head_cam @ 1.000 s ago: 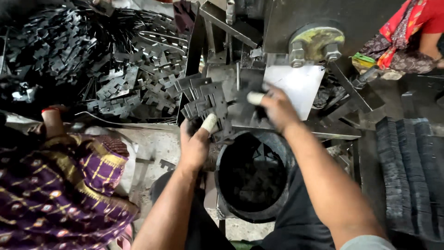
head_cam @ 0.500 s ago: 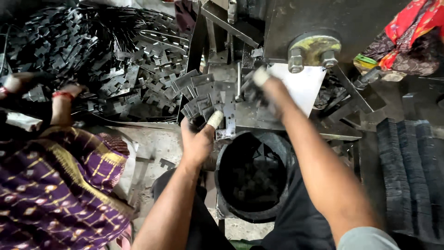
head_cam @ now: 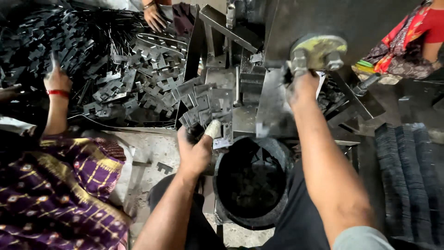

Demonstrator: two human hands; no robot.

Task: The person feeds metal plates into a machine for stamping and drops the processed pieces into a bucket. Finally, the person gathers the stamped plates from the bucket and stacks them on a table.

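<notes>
- My left hand (head_cam: 196, 150) was closed around a fanned stack of flat metal plates (head_cam: 203, 104), gripping them at their lower ends; its thumb wore a pale wrapping.
- The plates were thin, grey and dull, cut with square notches, and they spread upward from my grip like a hand of cards, just left of the press.
- My right hand (head_cam: 303, 88) was up against the press (head_cam: 277, 55), below a round yellowish disc (head_cam: 319, 51) with a heavy bolt head; motion blur hid the fingers, so I could not tell whether it was open or closed.
- A smooth, pale sheet-metal guard (head_cam: 270, 106) stood between that hand and the plates, blocking much of what lay behind it.
- Beneath both arms sat a round black bucket (head_cam: 252, 185), dark inside, with a worn rim.
- To the left lay a large heap of dark stamped pieces (head_cam: 106, 65), angular, jumbled and slightly shiny, covering the desk (head_cam: 143, 148), whose bare part was pale and gritty.
- A co-worker's hand (head_cam: 58, 81) with a red bangle rested on that heap, the person's clothing purple with gold pattern.
- Another co-worker's hand (head_cam: 155, 16) reached into the heap from the far edge.
- At my right stood ridged rows of stacked black pieces (head_cam: 407, 171), packed edge-on.
- A third person in red cloth (head_cam: 416, 32) sat at the far right corner.
</notes>
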